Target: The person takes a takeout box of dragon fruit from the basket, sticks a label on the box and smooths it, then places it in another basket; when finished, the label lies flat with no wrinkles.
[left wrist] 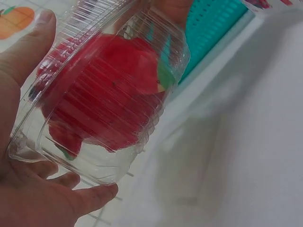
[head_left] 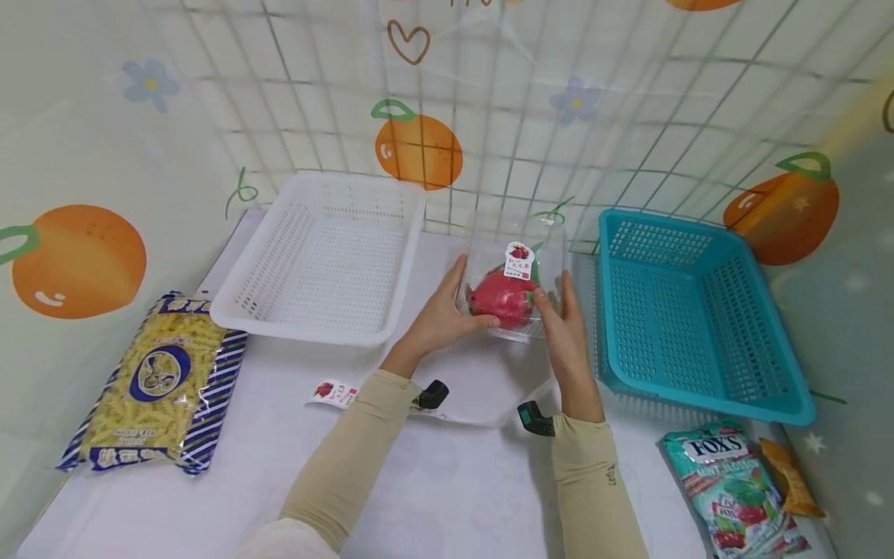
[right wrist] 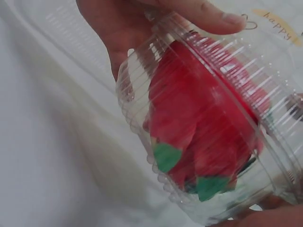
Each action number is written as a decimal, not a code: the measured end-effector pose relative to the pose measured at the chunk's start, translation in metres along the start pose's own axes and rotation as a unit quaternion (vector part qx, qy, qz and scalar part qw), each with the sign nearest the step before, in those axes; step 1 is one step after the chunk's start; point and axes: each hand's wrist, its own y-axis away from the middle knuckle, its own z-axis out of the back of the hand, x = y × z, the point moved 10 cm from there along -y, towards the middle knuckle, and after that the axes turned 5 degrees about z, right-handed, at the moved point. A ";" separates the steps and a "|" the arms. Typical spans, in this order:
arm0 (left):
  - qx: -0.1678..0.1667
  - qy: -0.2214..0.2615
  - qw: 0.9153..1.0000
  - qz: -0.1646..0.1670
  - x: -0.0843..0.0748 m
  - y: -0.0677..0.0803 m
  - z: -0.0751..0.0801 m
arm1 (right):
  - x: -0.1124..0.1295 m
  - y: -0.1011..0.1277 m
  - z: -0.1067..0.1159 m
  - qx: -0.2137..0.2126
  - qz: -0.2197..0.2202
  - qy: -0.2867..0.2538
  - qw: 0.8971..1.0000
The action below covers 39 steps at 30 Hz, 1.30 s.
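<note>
A white tabletop (head_left: 447, 481) stands against walls papered with oranges, flowers and a grid pattern. At the far left lies a bag of spiral pasta (head_left: 157, 384) in blue-and-white striped wrapping. Just beyond it, toward the back wall, sits a white slotted basket (head_left: 324, 256). In front of that basket a small loose label (head_left: 334, 393) with a red picture lies flat on the tabletop.

At the centre, two arms in beige sleeves reach forward. The left hand (head_left: 440, 314) presses its palm and fingers against the left side of a clear plastic clamshell box (head_left: 513, 283), thumb up along its wall; the left wrist view shows the fingers (left wrist: 90, 196) curled under its base. The right hand (head_left: 566, 326) cups the right side in the same way, with fingers wrapped round the ribbed rim (the right wrist view shows a fingertip (right wrist: 227, 19) laid over the lid edge). Inside the box is a red dragon fruit (head_left: 501, 299) with green scale tips, and a small sticker sits on the lid. The box is between the two baskets; whether it rests on the tabletop or is lifted just off it cannot be told.

To the right stands a teal slotted basket (head_left: 698, 310). At the near right corner lies a green bag of Fox's candy (head_left: 733, 489), with an orange packet (head_left: 789, 473) just beside it.
</note>
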 end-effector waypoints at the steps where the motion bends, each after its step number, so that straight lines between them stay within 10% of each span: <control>1: -0.002 -0.001 1.000 -0.002 -0.002 0.000 0.001 | 0.002 0.001 0.001 -0.002 0.000 0.001 1.000; 39: 0.001 -0.029 0.999 -0.019 -0.048 0.027 0.037 | 0.055 0.029 -0.008 0.021 0.062 0.052 0.997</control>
